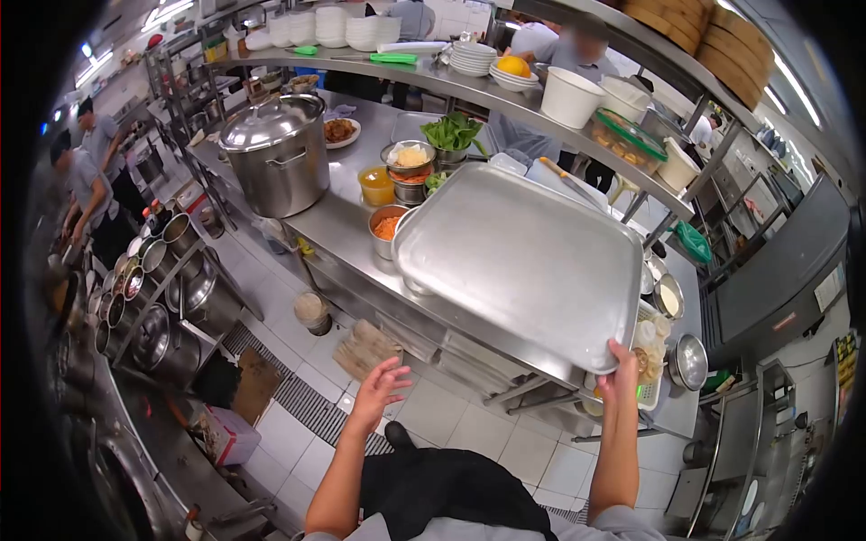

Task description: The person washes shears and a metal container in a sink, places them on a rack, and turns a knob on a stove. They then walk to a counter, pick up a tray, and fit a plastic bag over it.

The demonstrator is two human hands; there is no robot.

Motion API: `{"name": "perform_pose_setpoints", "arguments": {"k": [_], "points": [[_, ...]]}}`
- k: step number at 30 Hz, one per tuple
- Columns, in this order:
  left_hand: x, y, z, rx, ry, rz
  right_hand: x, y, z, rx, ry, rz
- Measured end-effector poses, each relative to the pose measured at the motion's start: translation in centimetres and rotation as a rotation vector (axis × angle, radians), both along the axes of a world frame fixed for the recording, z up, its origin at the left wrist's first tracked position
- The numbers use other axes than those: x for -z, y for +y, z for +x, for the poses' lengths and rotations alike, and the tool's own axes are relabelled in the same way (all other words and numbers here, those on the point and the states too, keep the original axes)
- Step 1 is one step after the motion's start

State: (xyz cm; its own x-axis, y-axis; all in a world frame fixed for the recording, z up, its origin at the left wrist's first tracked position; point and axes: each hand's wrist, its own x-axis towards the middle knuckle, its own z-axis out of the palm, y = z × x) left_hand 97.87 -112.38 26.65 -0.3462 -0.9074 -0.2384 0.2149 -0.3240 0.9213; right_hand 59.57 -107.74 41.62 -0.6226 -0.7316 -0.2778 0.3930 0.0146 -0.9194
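A large shallow metal tray [523, 261] lies over the steel worktable, with containers around and partly under it. My right hand [619, 371] grips its near right corner, thumb on the rim. My left hand [381, 394] is held in the air below the table's front edge, fingers apart and holding nothing. By the tray's left side stand a tin of shredded orange vegetable [386, 224], a tub of yellow liquid [376, 186] and a bowl of pale chopped food [409, 157]. Leafy greens [453, 133] rise behind them. What the tray rests on is hidden.
A big lidded stockpot [276, 158] stands on the table's left. Above runs a steel shelf with bowls, plates [473, 59] and a white bucket [572, 97]. At right sits a metal bowl [688, 361]. Racked pots [167, 343] line the left; co-workers [90, 185] stand beyond.
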Motion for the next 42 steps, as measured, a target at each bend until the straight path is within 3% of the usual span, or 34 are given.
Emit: {"name": "perform_pose_setpoints", "arguments": {"k": [2, 5, 7, 10, 15, 16, 18, 22, 23, 25, 27, 31, 37, 40, 42], "points": [[-2.3, 1.9, -0.8, -0.112, 0.4, 0.093, -0.4, 3.0, 0.7, -0.04, 0.042, 0.001], [-5.1, 4.5, -1.9, -0.343, 0.626, 0.148, -0.3, 7.6, 1.5, -0.154, 0.12, 0.027], [-0.6, 5.7, -2.0, -0.399, 0.568, 0.221, 0.1, 10.3, 2.9, -0.186, 0.262, 0.162], [10.5, 9.1, -2.3, -0.603, 0.492, 0.27, 0.8, 14.8, 4.2, -0.475, 0.513, 0.241], [12.1, 15.9, -3.1, -0.798, 0.501, 0.498, 1.1, 19.9, 8.0, -0.67, 0.697, 0.234], [12.7, 16.6, -2.9, -0.786, 0.496, 0.492, 2.0, 20.5, 8.6, -0.657, 0.693, 0.23], [14.7, 17.3, -2.2, -0.744, 0.559, 0.625, 3.3, 21.4, 10.2, -0.711, 1.219, -0.032], [21.2, 16.9, -1.6, -0.633, 0.549, 0.628, 1.7, 22.4, 13.9, -0.771, 1.239, -0.197], [22.0, 16.5, -1.6, -0.179, 1.033, 0.454, 1.3, 22.5, 14.7, -0.83, 1.303, -0.245], [31.1, 15.5, 0.0, 0.243, 1.555, 0.295, 1.6, 22.6, 16.0, -0.959, 1.446, -0.303], [28.5, 16.0, 0.1, 0.005, 1.5, 0.422, 1.6, 22.6, 17.2, -0.973, 1.505, -0.346], [29.6, 17.5, 4.7, -0.189, 1.36, 0.351, 2.4, 22.9, 19.5, -0.956, 1.671, -0.415], [28.5, 16.4, 10.8, -0.287, 1.267, 0.186, 2.7, 22.2, 20.3, -0.987, 1.575, -0.134], [27.9, 13.9, 11.7, -0.23, 1.282, 0.071, 0.5, 21.8, 20.2, -0.753, 1.398, -0.324], [20.9, 13.1, 8.8, -0.283, 1.242, 0.04, -1.9, 21.9, 20.3, -0.703, 1.24, -0.349]]}}
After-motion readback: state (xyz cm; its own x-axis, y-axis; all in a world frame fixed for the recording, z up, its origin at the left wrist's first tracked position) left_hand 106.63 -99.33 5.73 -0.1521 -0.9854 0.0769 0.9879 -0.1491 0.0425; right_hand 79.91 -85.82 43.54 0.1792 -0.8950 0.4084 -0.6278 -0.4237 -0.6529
